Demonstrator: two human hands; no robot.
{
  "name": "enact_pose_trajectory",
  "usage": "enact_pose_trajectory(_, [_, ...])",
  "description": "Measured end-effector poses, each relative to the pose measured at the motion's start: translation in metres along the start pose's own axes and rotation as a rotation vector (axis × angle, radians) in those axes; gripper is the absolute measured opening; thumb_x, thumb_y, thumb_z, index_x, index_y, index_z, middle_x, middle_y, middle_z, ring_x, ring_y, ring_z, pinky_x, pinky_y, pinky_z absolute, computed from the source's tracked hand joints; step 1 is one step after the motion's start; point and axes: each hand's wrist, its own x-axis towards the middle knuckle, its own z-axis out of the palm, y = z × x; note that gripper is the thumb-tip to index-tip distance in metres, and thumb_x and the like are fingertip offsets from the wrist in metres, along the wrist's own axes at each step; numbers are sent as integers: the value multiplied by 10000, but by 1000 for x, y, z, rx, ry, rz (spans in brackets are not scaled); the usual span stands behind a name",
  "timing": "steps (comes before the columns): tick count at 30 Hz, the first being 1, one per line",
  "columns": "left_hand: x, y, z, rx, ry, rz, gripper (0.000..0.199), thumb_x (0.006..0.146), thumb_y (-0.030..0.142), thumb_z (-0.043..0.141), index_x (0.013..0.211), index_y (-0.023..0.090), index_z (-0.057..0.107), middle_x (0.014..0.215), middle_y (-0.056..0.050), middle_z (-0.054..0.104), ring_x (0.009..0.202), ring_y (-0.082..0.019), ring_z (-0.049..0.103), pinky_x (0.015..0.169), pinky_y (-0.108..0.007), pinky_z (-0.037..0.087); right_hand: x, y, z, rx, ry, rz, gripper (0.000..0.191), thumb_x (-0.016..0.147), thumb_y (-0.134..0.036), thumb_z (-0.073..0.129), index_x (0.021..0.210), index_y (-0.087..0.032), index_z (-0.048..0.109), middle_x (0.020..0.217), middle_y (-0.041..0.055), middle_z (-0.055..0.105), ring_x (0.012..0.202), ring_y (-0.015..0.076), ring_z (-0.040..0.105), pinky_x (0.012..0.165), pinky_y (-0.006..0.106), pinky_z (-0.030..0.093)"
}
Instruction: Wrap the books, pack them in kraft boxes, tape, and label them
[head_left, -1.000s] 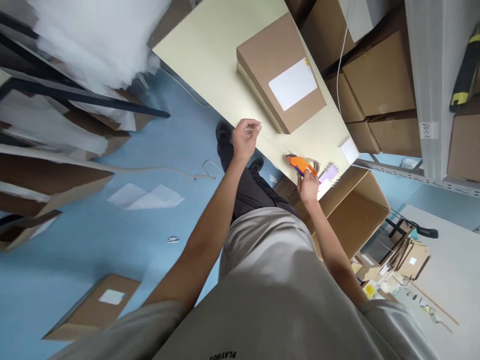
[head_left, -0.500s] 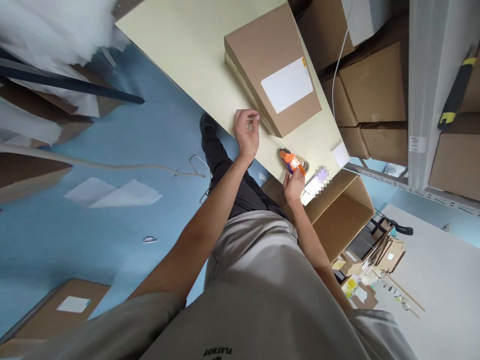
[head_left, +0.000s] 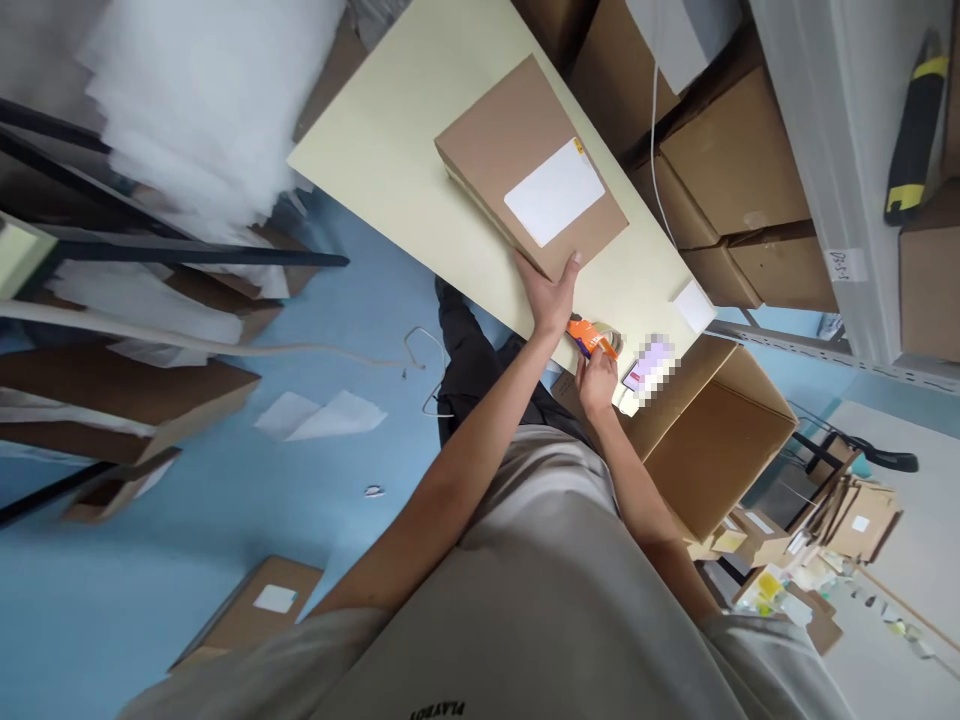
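A closed cardboard box [head_left: 480, 150] with a large white label [head_left: 555, 192] lies on the pale yellow table. My left hand [head_left: 549, 295] grips the end of this box nearest me, with the thumb on one side of the corner and the fingers along the other. My right hand [head_left: 598, 382] is closed around an orange tape dispenser [head_left: 589, 336] at the table's near edge. A roll of tape [head_left: 611, 338] shows at the dispenser. Just right of that hand lies a phone [head_left: 637, 372], partly blurred out.
An open cardboard carton [head_left: 712, 450] stands off the table's right end. Stacked boxes [head_left: 739, 160] fill a metal shelf behind the table, where a black-and-yellow tool [head_left: 916, 130] lies. White sheets [head_left: 319, 415] and a cable [head_left: 315, 350] are on the blue floor [head_left: 300, 510].
My left hand has moved from beside the box onto its near end and taken hold. My right hand keeps the tape dispenser. The whole view has shifted and turned a little.
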Motion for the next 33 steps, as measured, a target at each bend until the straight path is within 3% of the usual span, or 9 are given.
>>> enact_pose_trajectory(3, [15,6,-13,16,81,-10,1195,858,943,762,1732,251,332,1734,-248,509,1599,-359,576,1346,-565,494,-1,-8,0,-1,-44,-37,392,1185,-326,447,1337,-52,683,1088,239,793,1100,355,758,1098,509,589])
enact_pose_trajectory(9, [50,31,-80,159,-133,42,996,816,887,856,1584,322,565,1591,-159,679,1527,-346,647,1352,-583,478,4,-60,0,10,-252,-272,397,1196,-262,460,1437,-4,641,1207,273,807,1189,318,755,1188,436,521])
enact_pose_trajectory(12, [63,47,-96,243,-175,72,959,810,899,845,1543,325,615,1562,-154,699,1502,-343,663,1343,-587,483,9,-86,-2,73,-279,-350,430,1194,-243,434,1498,0,617,1282,281,804,1239,330,750,1220,446,486])
enact_pose_trajectory(15, [71,54,-101,295,-234,73,991,786,942,821,1518,300,637,1498,-168,728,1458,-335,691,1304,-572,525,17,-92,-6,116,-264,-310,453,1202,-261,413,1502,8,618,1245,282,817,1201,341,764,1200,464,491])
enact_pose_trajectory(19, [76,49,-104,312,-227,60,1031,737,974,823,1488,291,645,1486,-179,726,1430,-328,702,1284,-570,539,17,-53,-12,112,-211,-193,427,1202,-248,438,1486,9,628,1206,286,827,1150,327,772,1179,448,505])
enact_pose_trajectory(25, [77,40,-108,334,-203,61,1083,706,1001,814,1480,265,637,1502,-193,717,1416,-321,708,1287,-552,538,3,63,-36,16,-239,-55,363,1176,-277,566,1395,-9,675,1155,295,831,1114,360,750,1033,461,565])
enact_pose_trajectory(27, [79,40,-109,324,-213,62,1085,715,981,828,1494,253,625,1523,-204,706,1431,-327,701,1298,-552,529,23,91,-52,11,-192,-39,369,1167,-265,573,1400,5,666,1158,312,824,1093,369,745,1005,474,570])
enact_pose_trajectory(29, [80,41,-109,326,-225,47,1086,723,961,839,1512,251,609,1550,-205,694,1466,-338,681,1317,-561,511,61,101,-69,19,-135,-63,367,1167,-246,551,1419,1,651,1150,296,831,1091,365,748,1060,492,557])
enact_pose_trajectory(33, [83,50,-111,401,-290,-12,1087,758,935,825,1563,253,564,1596,-185,676,1557,-351,619,1366,-552,463,144,76,-97,-74,-119,-132,419,1188,-241,408,1496,-15,579,1243,276,833,1148,354,763,1134,494,540])
